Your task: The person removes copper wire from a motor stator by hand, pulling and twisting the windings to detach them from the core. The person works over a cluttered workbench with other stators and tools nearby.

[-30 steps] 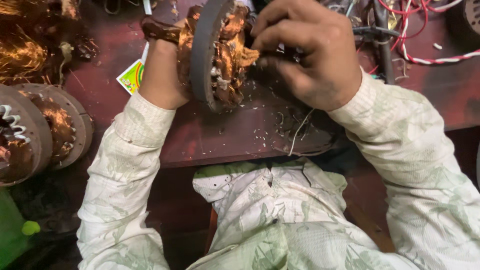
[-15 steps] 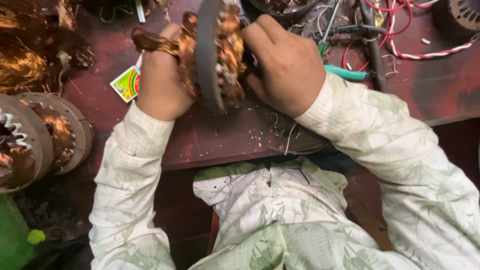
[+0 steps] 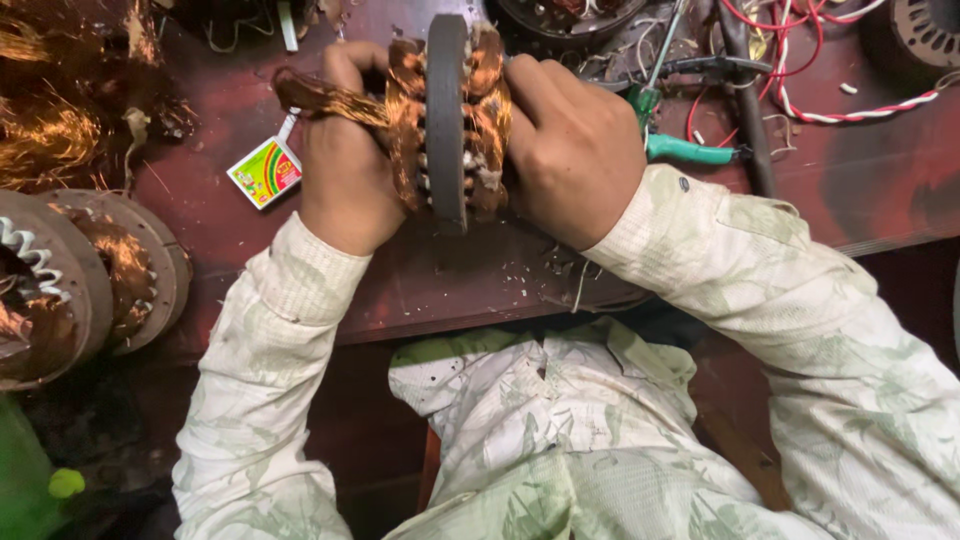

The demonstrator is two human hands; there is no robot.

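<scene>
A grey metal motor stator (image 3: 446, 110) stands on edge on the dark red workbench (image 3: 440, 285), with copper windings bulging from both faces. My left hand (image 3: 345, 165) grips its left side and also holds a bundle of copper wire (image 3: 320, 97) that sticks out to the left. My right hand (image 3: 570, 145) clasps the right side of the stator, fingers curled over the copper coils. Both sleeves are pale with a leaf pattern.
Two more wound stators (image 3: 70, 270) lie at the left edge, with loose copper wire (image 3: 50, 130) above them. A small colourful packet (image 3: 265, 172) lies by my left hand. Green-handled pliers (image 3: 690, 150), red and white wires (image 3: 800, 60) and another stator (image 3: 925, 35) sit at the right.
The stator has turned more squarely edge-on and sits lower in view. My right hand has shifted from over its top to its right side; the left hand keeps hold.
</scene>
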